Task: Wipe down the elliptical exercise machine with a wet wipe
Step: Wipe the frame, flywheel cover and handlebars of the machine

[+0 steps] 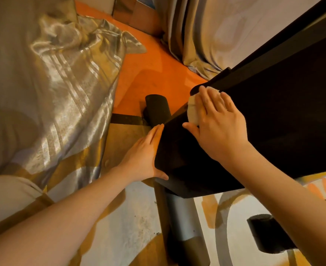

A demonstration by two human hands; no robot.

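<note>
We look down at an orange floor (150, 60) edged by pale curtains (202, 35), with shiny silver fabric (62, 73) heaped to our left and a patterned rug (131, 214) beneath us. A large black panel (273, 121) of the elliptical slopes across the right of the view, carried on a grey post (183, 217); two black foam grips (156, 108) stick out, one beyond the panel and one near our right forearm. Our right hand (219, 127) lies flat on the panel's upper face, fingers spread, pressing a white wipe (193, 112) against it near the far corner, so the wipe sits between palm and panel, partly hidden. Our left hand (145, 152) grasps the panel's near left edge, thumb curled underneath, apparently to steady the machine against the rubbing. Most of the panel looks not yet covered.
</note>
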